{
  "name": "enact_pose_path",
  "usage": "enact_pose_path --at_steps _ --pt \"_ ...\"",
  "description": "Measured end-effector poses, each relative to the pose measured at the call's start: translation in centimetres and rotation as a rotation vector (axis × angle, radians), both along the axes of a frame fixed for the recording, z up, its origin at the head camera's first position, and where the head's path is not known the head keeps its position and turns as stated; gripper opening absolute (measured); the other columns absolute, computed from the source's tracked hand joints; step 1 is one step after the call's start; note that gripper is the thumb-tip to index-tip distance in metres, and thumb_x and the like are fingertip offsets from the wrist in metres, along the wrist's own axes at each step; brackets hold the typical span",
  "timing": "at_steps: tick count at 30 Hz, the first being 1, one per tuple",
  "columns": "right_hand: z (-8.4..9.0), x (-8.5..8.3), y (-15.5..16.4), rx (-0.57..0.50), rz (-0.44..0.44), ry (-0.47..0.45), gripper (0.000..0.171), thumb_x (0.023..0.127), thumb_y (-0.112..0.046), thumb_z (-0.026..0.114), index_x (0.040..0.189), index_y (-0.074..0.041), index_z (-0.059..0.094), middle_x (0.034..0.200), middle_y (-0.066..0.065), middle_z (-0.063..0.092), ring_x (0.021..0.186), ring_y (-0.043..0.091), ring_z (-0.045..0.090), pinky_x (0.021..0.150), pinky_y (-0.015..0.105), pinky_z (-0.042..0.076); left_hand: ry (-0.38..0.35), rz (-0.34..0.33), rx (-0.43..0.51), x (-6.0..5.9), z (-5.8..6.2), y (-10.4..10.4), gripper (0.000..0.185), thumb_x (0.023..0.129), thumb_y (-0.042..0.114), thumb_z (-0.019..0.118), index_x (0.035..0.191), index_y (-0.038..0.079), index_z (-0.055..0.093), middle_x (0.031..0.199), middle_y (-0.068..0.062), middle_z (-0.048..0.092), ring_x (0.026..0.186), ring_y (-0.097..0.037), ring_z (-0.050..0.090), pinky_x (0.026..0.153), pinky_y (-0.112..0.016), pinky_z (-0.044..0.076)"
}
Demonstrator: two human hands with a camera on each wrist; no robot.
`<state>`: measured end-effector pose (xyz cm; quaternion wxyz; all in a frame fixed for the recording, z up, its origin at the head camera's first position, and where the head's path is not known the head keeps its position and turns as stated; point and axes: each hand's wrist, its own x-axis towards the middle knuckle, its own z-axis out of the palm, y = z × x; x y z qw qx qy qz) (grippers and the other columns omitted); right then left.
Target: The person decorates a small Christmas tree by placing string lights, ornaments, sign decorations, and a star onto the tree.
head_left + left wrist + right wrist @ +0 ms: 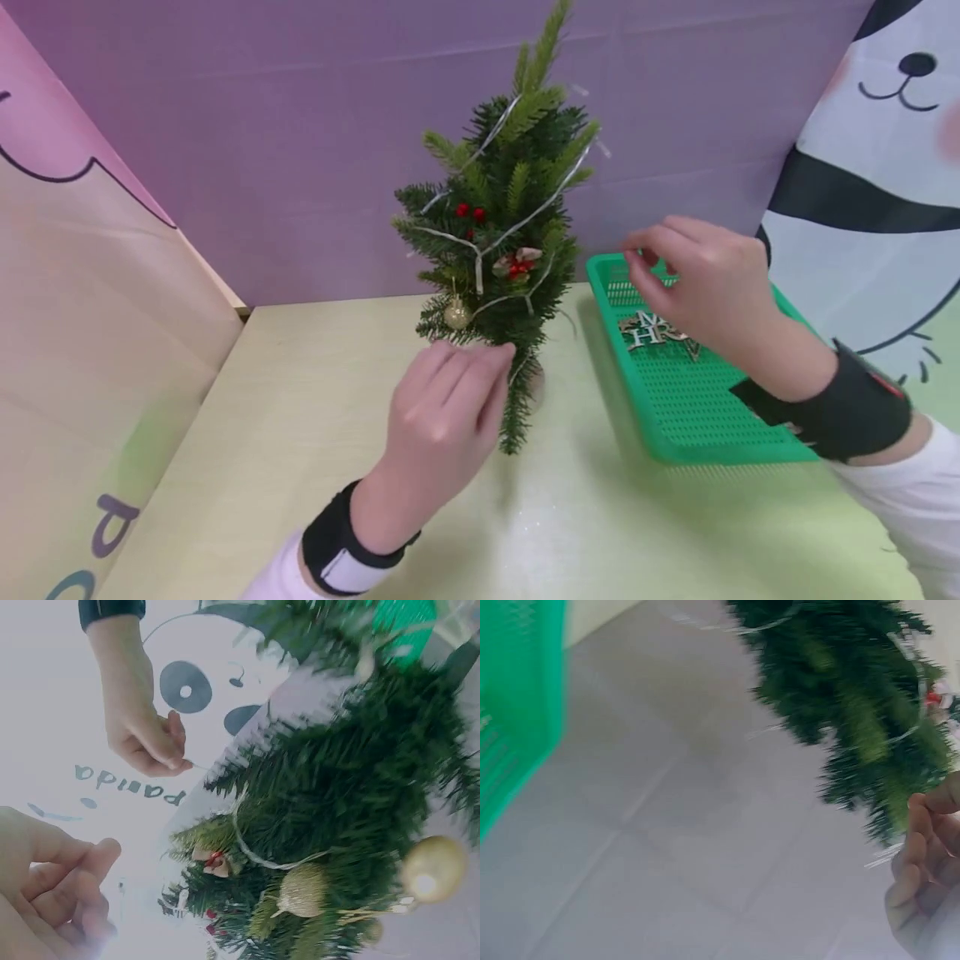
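A small artificial Christmas tree (517,183) stands on the table, strung with a pale wire light string (536,218). Red berries (471,212) and a bow with red berries (519,265) sit among its branches. Low on its left side hangs a gold ball ornament (457,314); a shiny gold ball (435,868) shows in the left wrist view. My left hand (450,400), fingers loosely bent, is in front of the lower branches with nothing visible in it. Over the basket's far left part, my right hand (705,279) has thumb and forefinger close together, no object showing between them.
A green plastic basket (637,400) stands right of the tree, holding several wooden letters (647,329) and a star-like piece (693,348). Purple cloth (300,167) hangs behind the pale table (300,392). A panda print (885,217) covers the right side.
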<state>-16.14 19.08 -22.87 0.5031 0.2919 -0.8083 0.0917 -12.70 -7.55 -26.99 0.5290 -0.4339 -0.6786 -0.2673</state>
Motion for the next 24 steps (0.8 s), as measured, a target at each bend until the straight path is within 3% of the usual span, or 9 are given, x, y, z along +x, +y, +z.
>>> enact_pose_path --at_steps 3,5,10,13,17,19,24 --pt "-0.7 -0.2 1.8 0.03 -0.035 -0.057 0.012 0.081 -0.013 0.059 0.081 -0.005 0.068 0.065 0.007 0.062 0.052 0.022 0.054 0.038 0.035 0.032 -0.086 -0.063 -0.044 0.3 -1.7 -0.9 0.009 0.081 -0.004 0.061 0.086 -0.003 0.068 0.076 -0.011 0.069 0.063 -0.016 0.061 0.059 -0.016 0.051" --pt "-1.3 -0.3 3.0 0.042 -0.066 -0.094 0.01 0.08 -0.013 0.059 0.079 -0.006 0.066 0.065 0.006 0.062 0.053 0.022 0.053 0.039 0.035 0.033 -0.185 -0.071 -0.089 0.2 -3.1 -1.5 0.008 0.082 -0.003 0.061 0.087 -0.003 0.067 0.078 -0.01 0.069 0.066 -0.017 0.064 0.063 -0.016 0.053" --pt "-2.6 -0.4 5.9 0.103 -0.176 -0.248 0.006 0.078 -0.012 0.06 0.078 -0.009 0.066 0.065 0.001 0.06 0.053 0.017 0.051 0.039 0.03 0.034 -0.521 0.03 -0.208 -0.9 -6.4 -3.0 0.009 0.083 0.0 0.064 0.091 0.0 0.066 0.084 -0.009 0.069 0.072 -0.014 0.064 0.065 -0.016 0.053" --pt "-3.2 -0.7 7.1 0.132 -0.246 -0.38 0.005 0.078 -0.01 0.062 0.08 -0.011 0.067 0.067 -0.001 0.06 0.054 0.014 0.05 0.04 0.028 0.033 -0.702 0.119 -0.258 -2.3 -8.0 -3.3 0.014 0.083 0.006 0.068 0.096 0.0 0.065 0.086 -0.008 0.068 0.074 -0.016 0.063 0.066 -0.02 0.054" --pt "-4.2 -1.6 8.5 0.152 -0.318 -0.574 0.007 0.082 -0.01 0.061 0.082 -0.013 0.068 0.071 0.0 0.061 0.055 0.013 0.049 0.042 0.03 0.036 -0.88 0.195 -0.309 -4.9 -9.6 -3.2 0.042 0.075 0.021 0.078 0.107 -0.001 0.062 0.097 -0.011 0.066 0.088 -0.026 0.062 0.078 -0.034 0.054" --pt "-4.7 -2.4 9.2 0.161 -0.345 -0.657 0.008 0.084 -0.011 0.06 0.083 -0.012 0.068 0.074 0.0 0.062 0.058 0.015 0.051 0.044 0.033 0.04 -0.982 0.191 -0.319 -6.1 -10.4 -2.9 0.058 0.071 0.027 0.081 0.115 -0.002 0.058 0.106 -0.014 0.064 0.097 -0.03 0.06 0.086 -0.039 0.052" --pt "-6.1 -4.5 10.7 0.21 -0.366 -0.823 0.01 0.085 -0.009 0.059 0.085 -0.007 0.069 0.08 0.005 0.066 0.07 0.022 0.061 0.056 0.041 0.05 -1.262 0.1 -0.304 -8.7 -12.3 -1.6 0.079 0.069 0.024 0.083 0.134 0.001 0.044 0.124 -0.015 0.056 0.112 -0.03 0.055 0.095 -0.039 0.048"
